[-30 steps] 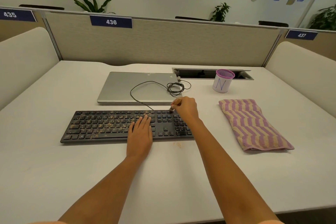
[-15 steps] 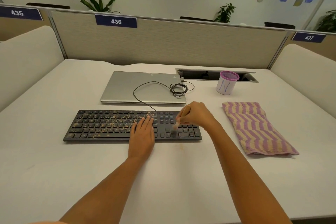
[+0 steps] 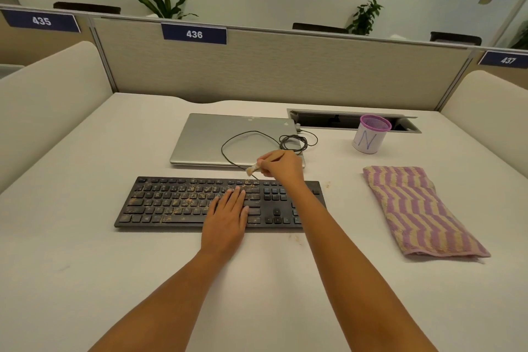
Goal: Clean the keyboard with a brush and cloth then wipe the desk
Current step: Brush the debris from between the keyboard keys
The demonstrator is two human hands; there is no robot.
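Right hand (image 3: 281, 166) is pinching one small brush (image 3: 253, 170) between curled fingers, bristles pointing left and down. The tip is hovering at the far edge of the keyboard (image 3: 177, 203), just above the top row; whether it is touching cannot be told. Left hand (image 3: 228, 217) is lying flat, fingers straight and together, pressing on the keys right of the middle.

One black keyboard is sitting on the desk (image 3: 85, 266), its long axis running left to right. Tan crumbs are covering the keys from the left end up to the brush, while the right-hand section is looking much cleaner. So the dirty stretch is lying to the left of the brush, and a coming stroke is likely needing to travel that way, with the left hand sitting in its path.

One striped cloth (image 3: 420, 208) is lying folded right of the keyboard, apart from it and nearer the right hand. One closed laptop (image 3: 228, 140) and one cup (image 3: 371, 137) are sitting behind.
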